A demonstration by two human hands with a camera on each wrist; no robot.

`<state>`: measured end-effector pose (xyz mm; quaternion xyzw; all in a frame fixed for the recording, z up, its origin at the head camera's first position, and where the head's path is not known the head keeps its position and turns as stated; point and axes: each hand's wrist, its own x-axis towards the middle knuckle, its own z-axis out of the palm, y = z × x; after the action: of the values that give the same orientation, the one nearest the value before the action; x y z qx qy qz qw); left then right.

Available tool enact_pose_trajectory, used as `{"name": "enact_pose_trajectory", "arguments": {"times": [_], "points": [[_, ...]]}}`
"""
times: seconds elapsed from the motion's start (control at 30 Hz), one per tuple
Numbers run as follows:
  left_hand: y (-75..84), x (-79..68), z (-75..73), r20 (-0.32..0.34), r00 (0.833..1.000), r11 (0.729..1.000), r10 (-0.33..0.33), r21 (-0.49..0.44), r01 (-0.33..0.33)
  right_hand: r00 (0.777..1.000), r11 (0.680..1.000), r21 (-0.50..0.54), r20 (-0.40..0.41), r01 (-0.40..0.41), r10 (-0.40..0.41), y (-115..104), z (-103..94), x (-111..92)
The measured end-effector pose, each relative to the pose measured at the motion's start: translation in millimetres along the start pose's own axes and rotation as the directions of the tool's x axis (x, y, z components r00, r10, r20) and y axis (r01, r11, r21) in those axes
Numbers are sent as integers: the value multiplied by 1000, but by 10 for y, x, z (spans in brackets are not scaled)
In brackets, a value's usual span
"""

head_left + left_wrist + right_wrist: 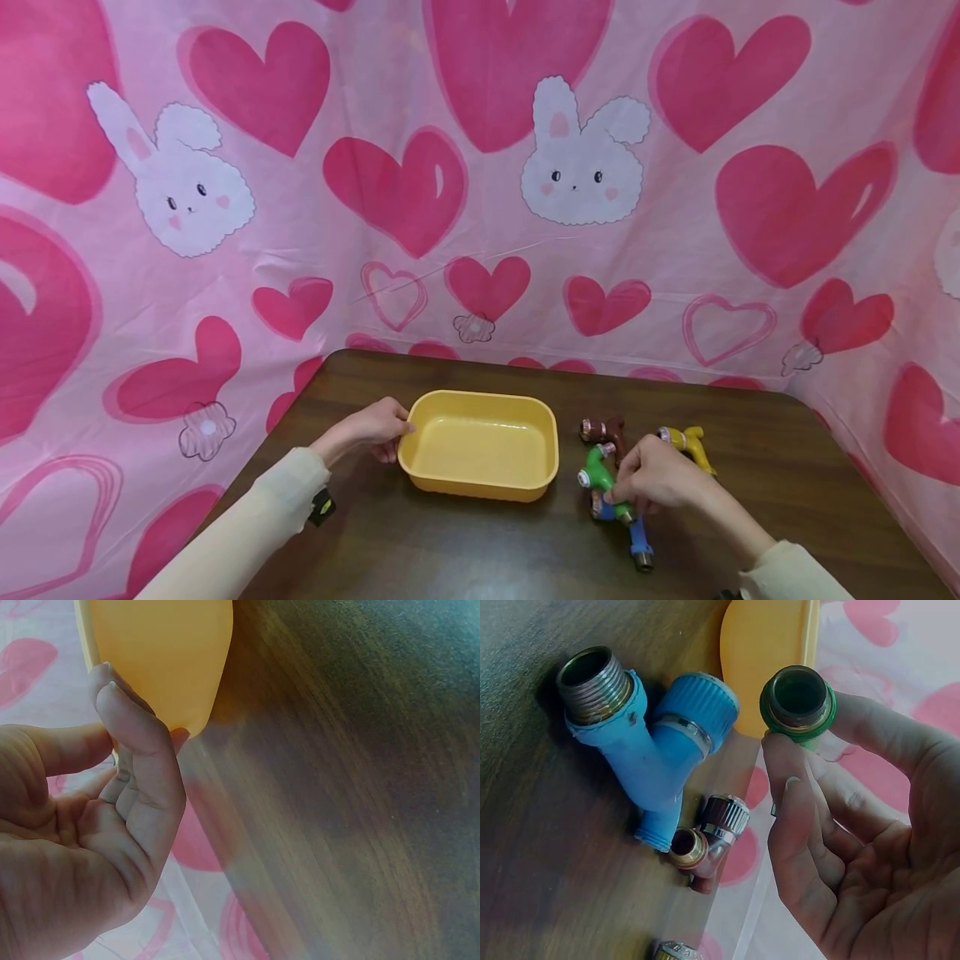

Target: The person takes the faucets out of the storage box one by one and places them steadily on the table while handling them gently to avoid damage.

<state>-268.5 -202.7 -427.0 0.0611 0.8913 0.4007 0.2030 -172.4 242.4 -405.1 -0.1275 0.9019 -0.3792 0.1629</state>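
Note:
A yellow rectangular tub point(483, 450) stands on the table, with nothing in it. My left hand point(381, 427) grips its left rim; in the left wrist view the thumb and curled fingers point(142, 742) pinch the edge. With my right hand point(660, 475) I hold a green Y-shaped pipe fitting point(597, 473), whose threaded metal end point(799, 697) faces the right wrist camera. Just below it on the table lies a blue pipe fitting point(641, 537), partly hidden by the green one. A brown pipe fitting point(603, 430) lies behind, and a yellow pipe fitting point(693, 446) rests beyond the right hand.
The dark wooden table point(450, 550) carries everything. A pink cloth point(495, 233) with hearts and rabbits hangs behind and along both sides. The tub stands left of the fittings, a short gap away.

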Motion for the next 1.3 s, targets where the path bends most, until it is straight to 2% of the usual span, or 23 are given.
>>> {"name": "enact_pose_trajectory", "arguments": {"times": [0.93,1.3], "points": [[-5,0,-11,3,1000,1000,0,12,0,999,1000,10,-26,-26,26,184,-6,-89],[3,-16,-5,1,1000,1000,1,18,-1,997,998,-4,-44,-64,63,264,-30,-179]]}}
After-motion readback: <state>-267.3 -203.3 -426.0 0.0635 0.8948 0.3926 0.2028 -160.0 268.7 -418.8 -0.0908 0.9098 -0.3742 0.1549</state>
